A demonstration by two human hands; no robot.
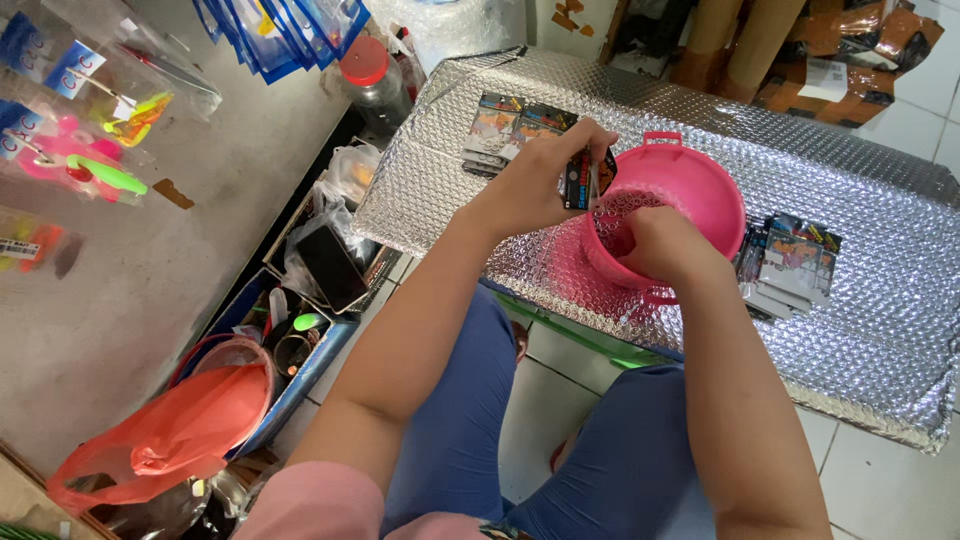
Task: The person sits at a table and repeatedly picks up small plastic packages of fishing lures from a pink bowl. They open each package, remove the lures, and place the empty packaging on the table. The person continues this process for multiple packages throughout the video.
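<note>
My left hand [535, 180] holds a small dark packet [583, 180] just above the left rim of a pink plastic basket [715, 190]. My right hand [665, 243] reaches down inside the basket, its fingers hidden by the wall. The basket stands on a silver bubble-foil sheet [860, 330] spread over a low surface. A stack of similar dark packets [510, 128] lies on the foil to the left of the basket, and another pile of packets [790, 262] lies to its right.
My knees in blue trousers [460, 430] are under the foil's near edge. On the left floor sit a red plastic bag [170, 435], a blue tray of odds and ends [300, 330], a red-capped jar [372, 80] and hanging packaged lures [90, 150].
</note>
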